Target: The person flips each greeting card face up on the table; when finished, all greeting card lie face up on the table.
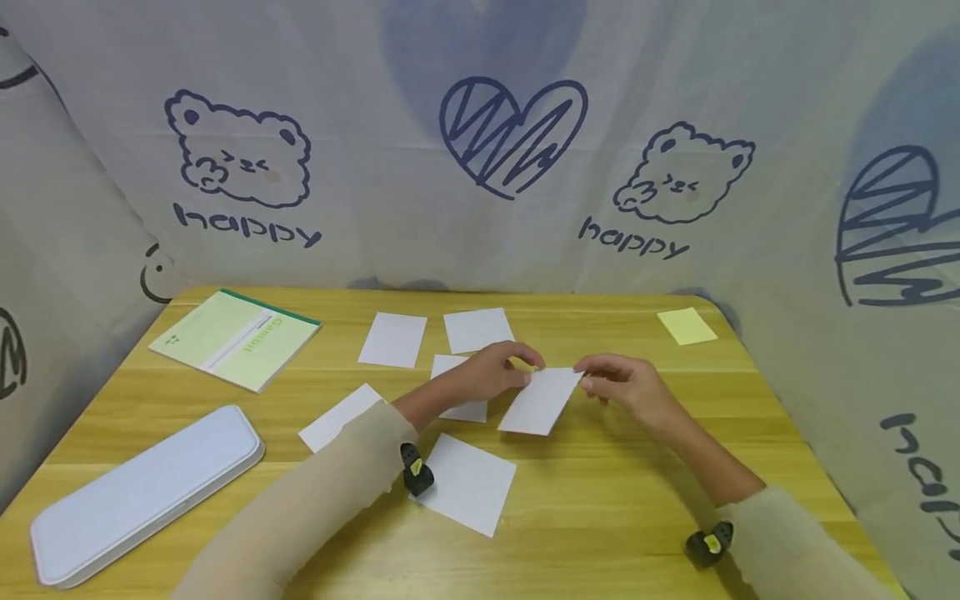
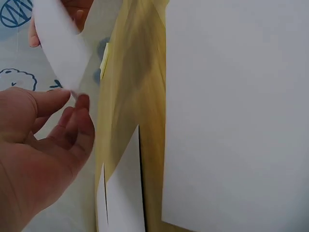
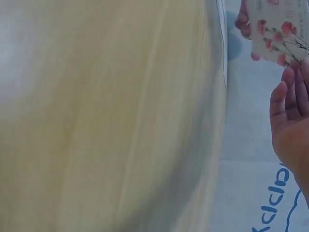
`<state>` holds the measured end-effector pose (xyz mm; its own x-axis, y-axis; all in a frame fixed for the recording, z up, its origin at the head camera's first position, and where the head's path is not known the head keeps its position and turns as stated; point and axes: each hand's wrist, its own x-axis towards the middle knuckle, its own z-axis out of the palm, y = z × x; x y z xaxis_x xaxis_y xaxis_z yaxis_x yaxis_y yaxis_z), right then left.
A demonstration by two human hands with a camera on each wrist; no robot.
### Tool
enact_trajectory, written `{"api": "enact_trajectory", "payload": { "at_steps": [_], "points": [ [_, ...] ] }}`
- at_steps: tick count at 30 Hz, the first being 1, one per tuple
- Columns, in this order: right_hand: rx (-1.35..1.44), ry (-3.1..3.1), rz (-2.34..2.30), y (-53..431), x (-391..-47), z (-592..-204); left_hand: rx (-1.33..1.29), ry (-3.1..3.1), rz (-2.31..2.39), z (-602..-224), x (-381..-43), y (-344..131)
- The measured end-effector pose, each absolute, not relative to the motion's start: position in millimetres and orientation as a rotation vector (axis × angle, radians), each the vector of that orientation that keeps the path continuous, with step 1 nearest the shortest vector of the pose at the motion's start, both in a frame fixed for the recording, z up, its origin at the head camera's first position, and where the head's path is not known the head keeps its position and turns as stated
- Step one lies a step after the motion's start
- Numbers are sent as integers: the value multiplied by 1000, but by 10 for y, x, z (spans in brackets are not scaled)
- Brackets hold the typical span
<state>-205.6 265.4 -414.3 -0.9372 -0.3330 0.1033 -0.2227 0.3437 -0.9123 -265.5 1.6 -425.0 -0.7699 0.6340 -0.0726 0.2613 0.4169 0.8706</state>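
Note:
A white card [image 1: 542, 404] is held up above the table between both hands, tilted. My left hand [image 1: 491, 372] pinches its far left corner between thumb and fingers. At the far right corner, my right hand [image 1: 633, 390] pinches it the same way. From the right wrist view, the underside of the card [image 3: 276, 36] shows red flowers and some print. The left wrist view shows the thumb and fingertips of the left hand [image 2: 48, 135] meeting at the card's corner. Partly beneath the left forearm lies another white card [image 1: 468, 483].
More white cards lie around the left hand: one [image 1: 393, 340] at the back, another [image 1: 478, 329] beside it. A notepad [image 1: 236, 337] is at back left, a white case [image 1: 146, 496] at front left, yellow sticky notes [image 1: 686, 326] at back right. A printed curtain hangs behind.

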Motion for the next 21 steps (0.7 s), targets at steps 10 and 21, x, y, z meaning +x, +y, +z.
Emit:
{"api": "enact_trajectory", "payload": {
  "at_steps": [10,21],
  "points": [
    [-417,2640,-1545,2682,-2034,-4032,836,2280,1451,-4022,-2433,-232],
    [-321,2657,-1527,2685,-2027,-3956,769,2345,1550,-4010,-2272,-304]
  ]
}}
